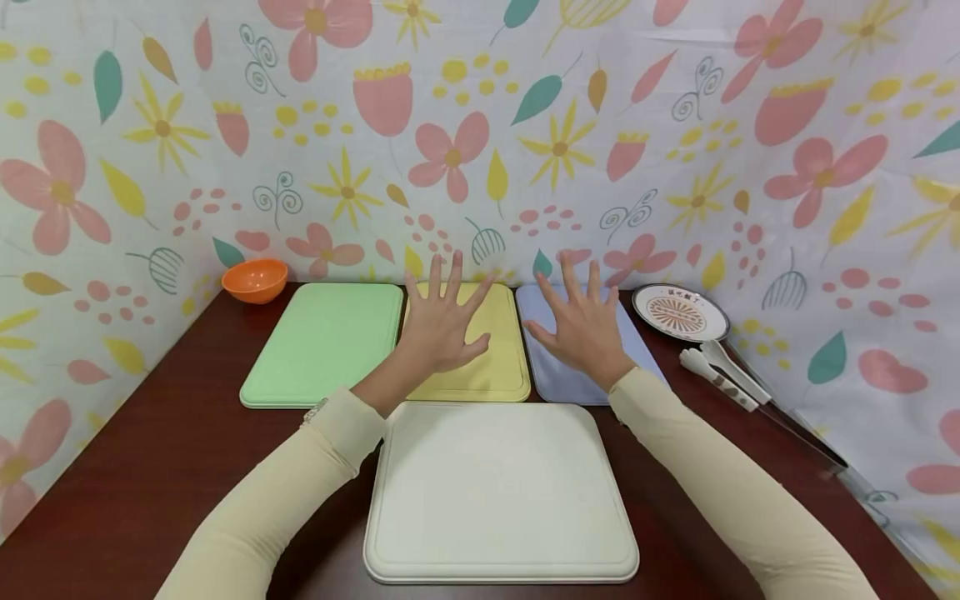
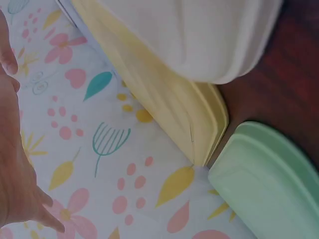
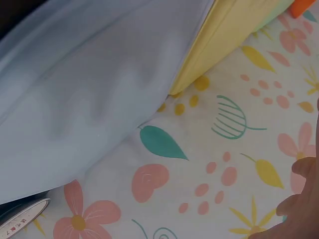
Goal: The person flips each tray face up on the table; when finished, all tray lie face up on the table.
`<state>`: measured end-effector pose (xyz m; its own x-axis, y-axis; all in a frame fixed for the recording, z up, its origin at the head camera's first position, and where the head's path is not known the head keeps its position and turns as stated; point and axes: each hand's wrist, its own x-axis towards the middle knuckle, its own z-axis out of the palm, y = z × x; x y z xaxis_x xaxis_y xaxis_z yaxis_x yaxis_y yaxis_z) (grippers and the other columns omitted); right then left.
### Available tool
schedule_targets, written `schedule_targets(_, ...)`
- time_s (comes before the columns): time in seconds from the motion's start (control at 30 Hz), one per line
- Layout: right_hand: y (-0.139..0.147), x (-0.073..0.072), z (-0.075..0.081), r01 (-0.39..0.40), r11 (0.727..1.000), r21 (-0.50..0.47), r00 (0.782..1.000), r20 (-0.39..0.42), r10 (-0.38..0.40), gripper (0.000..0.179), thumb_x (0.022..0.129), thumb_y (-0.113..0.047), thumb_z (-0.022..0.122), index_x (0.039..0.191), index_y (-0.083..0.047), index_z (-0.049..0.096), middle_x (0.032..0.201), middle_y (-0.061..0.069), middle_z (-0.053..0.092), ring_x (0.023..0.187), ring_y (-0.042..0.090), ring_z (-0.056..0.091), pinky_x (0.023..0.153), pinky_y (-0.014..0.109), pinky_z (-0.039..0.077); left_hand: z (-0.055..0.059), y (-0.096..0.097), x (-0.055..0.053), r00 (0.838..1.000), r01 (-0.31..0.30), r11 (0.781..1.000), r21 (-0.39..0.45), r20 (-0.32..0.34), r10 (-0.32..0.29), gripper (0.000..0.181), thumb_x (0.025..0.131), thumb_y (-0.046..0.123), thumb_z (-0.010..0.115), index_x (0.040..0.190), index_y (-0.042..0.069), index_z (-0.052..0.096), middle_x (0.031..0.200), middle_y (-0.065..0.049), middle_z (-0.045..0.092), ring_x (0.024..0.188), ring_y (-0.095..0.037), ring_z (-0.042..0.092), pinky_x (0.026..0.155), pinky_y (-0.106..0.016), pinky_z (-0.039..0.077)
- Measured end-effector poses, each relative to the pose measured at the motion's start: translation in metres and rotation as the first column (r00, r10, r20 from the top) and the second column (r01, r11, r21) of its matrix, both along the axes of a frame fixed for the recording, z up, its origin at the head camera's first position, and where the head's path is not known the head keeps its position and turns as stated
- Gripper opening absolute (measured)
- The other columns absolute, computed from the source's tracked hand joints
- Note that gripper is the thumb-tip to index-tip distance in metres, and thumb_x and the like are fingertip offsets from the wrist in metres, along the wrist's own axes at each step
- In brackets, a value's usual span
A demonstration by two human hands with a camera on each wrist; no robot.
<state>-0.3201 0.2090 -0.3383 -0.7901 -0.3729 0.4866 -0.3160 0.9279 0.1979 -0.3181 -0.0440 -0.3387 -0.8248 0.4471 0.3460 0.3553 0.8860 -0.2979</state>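
Observation:
In the head view my left hand is held over the yellow board, fingers spread and straight, holding nothing. Over the light blue board is my right hand, also spread wide with nothing in it. A light green board lies left of the yellow one, and a larger white board lies in front, between my forearms. Part of the left hand shows at the left wrist view's edge, apart from the boards. Fingers of the right hand appear at the right wrist view's edge.
An orange bowl stands at the back left corner. To the right are a round patterned plate, white-tipped tongs and a long dark thin object. A flowered curtain borders the dark red table behind and at the sides.

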Motion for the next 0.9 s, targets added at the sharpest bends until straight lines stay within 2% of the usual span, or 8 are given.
schedule_targets(0.13,0.003,0.011,0.001,-0.006,1.000,0.007,1.000,-0.024,0.006,0.076,0.094,-0.061,0.052,0.156,-0.022,0.034,0.164,0.018,0.010,0.140,0.058,0.021,0.094,0.078,0.031,-0.002,-0.006,0.010,1.000,0.026,0.999,0.043,-0.016,-0.025,0.083,0.092,0.069,0.034,0.160,0.034,0.001,0.163,-0.024,-0.010,0.147,-0.050,0.000,0.104,-0.078,0.012)
schedule_targets(0.3,0.007,0.030,0.001,0.021,1.000,-0.009,0.999,0.048,-0.021,0.070,0.094,-0.052,0.056,0.151,-0.016,0.041,0.159,0.024,0.022,0.137,0.056,0.027,0.095,0.073,0.034,-0.010,-0.016,0.028,0.997,0.077,0.987,0.138,0.019,-0.080,0.082,0.094,0.065,0.038,0.161,0.031,0.005,0.163,-0.024,-0.001,0.147,-0.049,0.008,0.106,-0.074,0.019)
schedule_targets(0.4,0.012,0.043,0.000,0.032,0.999,-0.014,0.997,0.070,-0.031,0.063,0.093,-0.047,0.060,0.144,-0.011,0.049,0.153,0.026,0.032,0.132,0.054,0.035,0.090,0.070,0.041,-0.018,-0.024,0.040,0.993,0.108,0.977,0.183,0.031,-0.115,0.080,0.094,0.063,0.041,0.161,0.030,0.010,0.163,-0.023,0.004,0.145,-0.049,0.015,0.105,-0.071,0.025)
schedule_targets(0.57,0.026,0.067,-0.002,-0.022,0.998,-0.065,0.998,0.052,0.025,0.051,0.091,-0.039,0.065,0.130,-0.007,0.060,0.139,0.025,0.048,0.118,0.051,0.049,0.080,0.065,0.046,-0.025,-0.038,0.062,0.987,0.133,0.964,0.229,0.058,-0.150,0.075,0.096,0.060,0.041,0.160,0.029,0.020,0.161,-0.022,0.016,0.141,-0.048,0.026,0.101,-0.065,0.034)
schedule_targets(0.7,0.037,0.083,-0.007,-0.081,0.989,-0.128,0.994,0.066,0.090,0.047,0.090,-0.033,0.068,0.126,-0.005,0.063,0.130,0.023,0.055,0.106,0.048,0.055,0.073,0.060,0.049,-0.024,-0.054,0.076,0.981,0.115,0.953,0.280,0.119,-0.153,0.072,0.098,0.057,0.042,0.159,0.025,0.024,0.158,-0.021,0.024,0.138,-0.046,0.032,0.098,-0.059,0.041)
schedule_targets(0.8,0.043,0.094,-0.010,-0.101,0.979,-0.176,0.987,0.104,0.121,0.045,0.089,-0.030,0.070,0.125,-0.004,0.064,0.125,0.021,0.058,0.101,0.045,0.058,0.067,0.053,0.052,-0.022,-0.066,0.084,0.977,0.116,0.945,0.305,0.135,-0.163,0.070,0.099,0.055,0.044,0.159,0.023,0.027,0.157,-0.021,0.027,0.136,-0.044,0.035,0.093,-0.056,0.046)
schedule_targets(0.9,0.048,0.104,-0.012,-0.088,0.967,-0.240,0.974,0.184,0.134,0.043,0.089,-0.028,0.070,0.125,-0.006,0.064,0.124,0.019,0.060,0.102,0.039,0.060,0.056,0.044,0.051,-0.020,-0.076,0.093,0.975,0.122,0.938,0.324,0.141,-0.175,0.069,0.098,0.053,0.048,0.158,0.021,0.030,0.155,-0.020,0.031,0.133,-0.043,0.040,0.088,-0.055,0.048)
